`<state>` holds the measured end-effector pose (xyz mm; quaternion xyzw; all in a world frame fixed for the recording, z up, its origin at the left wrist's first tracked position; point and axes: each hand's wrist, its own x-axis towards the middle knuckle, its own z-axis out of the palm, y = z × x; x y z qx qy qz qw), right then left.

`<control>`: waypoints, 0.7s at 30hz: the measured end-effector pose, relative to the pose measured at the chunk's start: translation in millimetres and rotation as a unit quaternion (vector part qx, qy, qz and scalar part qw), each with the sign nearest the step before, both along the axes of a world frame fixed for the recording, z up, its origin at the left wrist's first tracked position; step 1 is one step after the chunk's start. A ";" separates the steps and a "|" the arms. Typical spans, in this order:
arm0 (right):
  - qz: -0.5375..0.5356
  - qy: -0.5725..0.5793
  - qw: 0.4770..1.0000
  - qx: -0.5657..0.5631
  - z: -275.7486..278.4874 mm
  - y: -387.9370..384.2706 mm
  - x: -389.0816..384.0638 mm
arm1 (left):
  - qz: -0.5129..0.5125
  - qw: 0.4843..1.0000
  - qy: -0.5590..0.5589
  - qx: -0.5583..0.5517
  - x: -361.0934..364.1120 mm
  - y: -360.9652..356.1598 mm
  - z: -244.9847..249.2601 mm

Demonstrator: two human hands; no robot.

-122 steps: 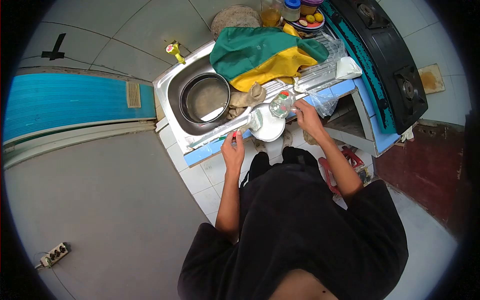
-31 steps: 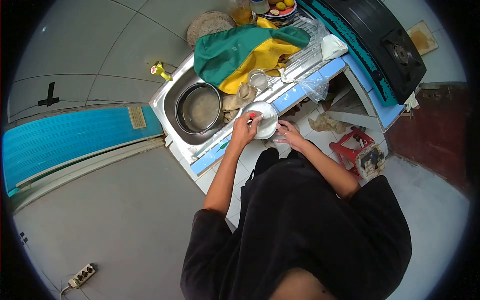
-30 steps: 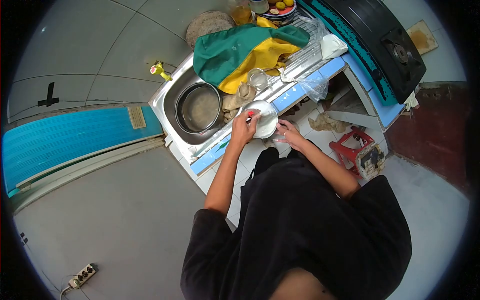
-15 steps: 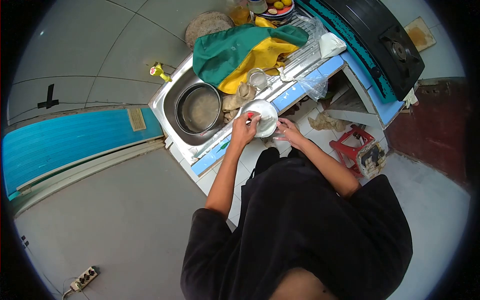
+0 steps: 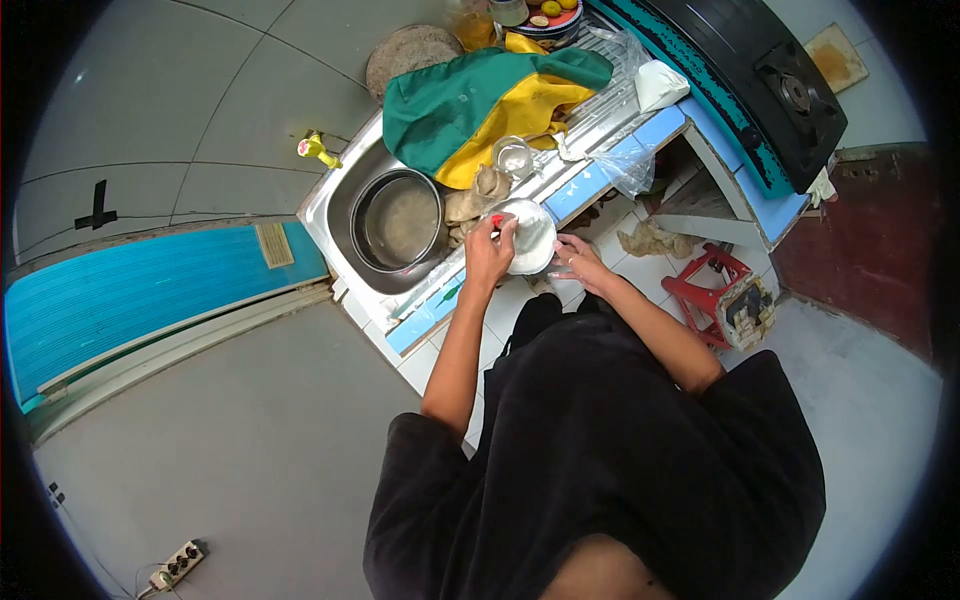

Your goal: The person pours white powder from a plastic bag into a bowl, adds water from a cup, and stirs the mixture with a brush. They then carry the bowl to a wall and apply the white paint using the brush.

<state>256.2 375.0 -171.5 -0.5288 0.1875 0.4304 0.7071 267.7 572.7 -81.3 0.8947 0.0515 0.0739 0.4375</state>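
Note:
My left hand (image 5: 490,253) is closed on a small red object (image 5: 497,220) over the left side of a round bowl (image 5: 518,205) of white material. What lies below the red part is hidden. My right hand (image 5: 583,266) is at the bowl's right rim, thumb and fingers curved against it. The bowl is at the front edge of the sink counter. Just behind it are a crumpled brown cloth (image 5: 487,187) and a clear glass (image 5: 513,157).
A dark pot (image 5: 398,220) with cloudy liquid sits in the sink basin (image 5: 337,225). A green and yellow cloth (image 5: 450,112) covers part of the drainboard. A black stove (image 5: 745,75) stands at the right, a red stool (image 5: 705,300) below it.
My left hand and the red object have shifted slightly up and left over the bowl. My right hand stays at the rim. The view has moved slightly.

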 end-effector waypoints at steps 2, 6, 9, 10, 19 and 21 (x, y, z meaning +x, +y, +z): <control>-0.001 0.001 1.000 -0.003 -0.2 0.2 -1.4 | 0.020 0.999 -0.015 0.023 3.0 4.2 -0.8; 0.003 -0.004 1.000 -0.003 -1.5 -0.3 0.0 | 0.051 0.994 0.008 0.101 2.1 29.5 0.7; 0.001 -0.002 1.000 -0.005 -2.2 0.2 -0.5 | 0.043 0.991 0.027 0.122 -5.5 22.3 -10.4; 0.002 -0.003 1.000 -0.005 -2.7 -0.2 -0.2 | 0.032 0.997 0.007 0.071 -6.3 13.8 -18.2; -0.002 0.000 1.000 -0.005 -1.4 0.4 0.2 | 0.071 0.993 0.038 0.091 -6.5 25.0 0.5; -0.001 -0.004 1.000 -0.005 -3.2 0.7 -0.6 | 0.051 0.993 0.028 0.105 -11.0 14.3 -6.0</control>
